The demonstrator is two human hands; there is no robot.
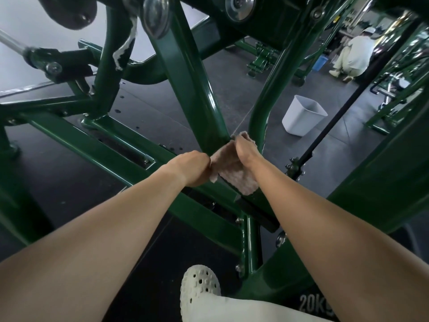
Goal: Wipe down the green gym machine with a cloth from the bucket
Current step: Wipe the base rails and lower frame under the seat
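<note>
We have the fingers of our left hand [192,167] curled in, pinching the near edge of a pale pinkish terry cloth [234,175]. Our right hand [243,152] bends its fingers over the cloth's far end, though the fingertips are hidden behind the hand. The cloth lies stretched between both hands at the foot of a slanted tube of the glossy dark green steel gym machine [185,73], where it meets a low rail. Our forearms reach forward from 7 and 5 o'clock, wrists nearly meeting at centre. Beneath the frame we see dark rubber tile flooring [151,108]. At 2 o'clock a white square plastic bucket [301,117] stands on it, well apart from the hands. Farther off at 1 o'clock a person in light clothes [352,56] crouches beside a small blue bin [320,62]. At 6 o'clock sits a white perforated shoe [199,287].
</note>
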